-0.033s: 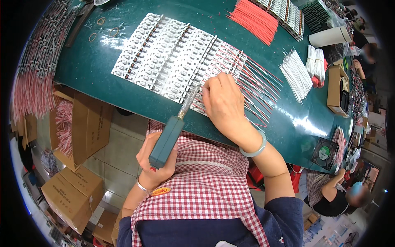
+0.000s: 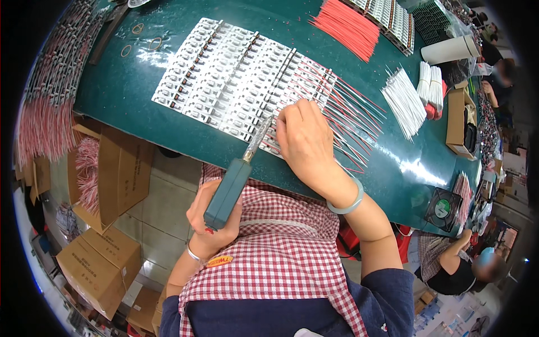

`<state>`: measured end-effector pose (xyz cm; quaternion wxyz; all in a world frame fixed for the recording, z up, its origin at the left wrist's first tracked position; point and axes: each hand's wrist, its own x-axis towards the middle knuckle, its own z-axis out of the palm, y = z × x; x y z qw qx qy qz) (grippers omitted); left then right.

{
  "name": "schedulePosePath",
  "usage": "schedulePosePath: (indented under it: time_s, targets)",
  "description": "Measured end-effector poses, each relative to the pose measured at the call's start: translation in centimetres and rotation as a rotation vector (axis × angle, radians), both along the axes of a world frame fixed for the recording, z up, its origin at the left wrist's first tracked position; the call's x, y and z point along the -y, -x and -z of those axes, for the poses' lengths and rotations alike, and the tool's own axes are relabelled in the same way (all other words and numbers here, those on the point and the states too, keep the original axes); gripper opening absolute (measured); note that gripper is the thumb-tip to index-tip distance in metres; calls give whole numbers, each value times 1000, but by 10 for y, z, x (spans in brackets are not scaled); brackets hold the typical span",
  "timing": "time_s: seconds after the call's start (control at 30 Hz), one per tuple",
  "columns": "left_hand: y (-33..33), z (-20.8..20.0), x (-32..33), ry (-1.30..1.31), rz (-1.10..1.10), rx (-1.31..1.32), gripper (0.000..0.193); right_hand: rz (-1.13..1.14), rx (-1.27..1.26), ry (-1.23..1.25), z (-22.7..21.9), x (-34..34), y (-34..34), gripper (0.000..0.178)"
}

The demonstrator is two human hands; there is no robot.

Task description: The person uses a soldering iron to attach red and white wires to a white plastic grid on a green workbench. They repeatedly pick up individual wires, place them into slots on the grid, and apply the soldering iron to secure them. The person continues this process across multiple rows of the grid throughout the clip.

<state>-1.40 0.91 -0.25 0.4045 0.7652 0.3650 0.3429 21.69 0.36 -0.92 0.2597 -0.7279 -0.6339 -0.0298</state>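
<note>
Now we hold the soldering iron [image 2: 231,188] tight in our left hand [image 2: 210,222], its tip resting on the white strip boards [image 2: 236,84] at about 12 o'clock from the handle. Our right hand [image 2: 306,140] lies flat with bent fingers, pressing the red and white wires [image 2: 348,121] onto the boards. We think it works best to keep the wire still and touch only the small pad. The green table [image 2: 393,168] curves around us. Loose red wires [image 2: 345,25] sit at 1 o'clock, white wires [image 2: 404,101] at 2 o'clock, cardboard boxes [image 2: 101,264] at 8 o'clock.
</note>
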Motion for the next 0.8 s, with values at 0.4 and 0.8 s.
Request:
schedulePosePath:
  time_s: [0.4, 0.8]
  targets:
    - [1, -7, 0, -81, -23, -44, 19, 0, 12, 24, 1, -1, 0, 9]
    - [11, 4, 4, -33, -45, -62, 28, -31, -127, -32, -6, 8, -19, 11]
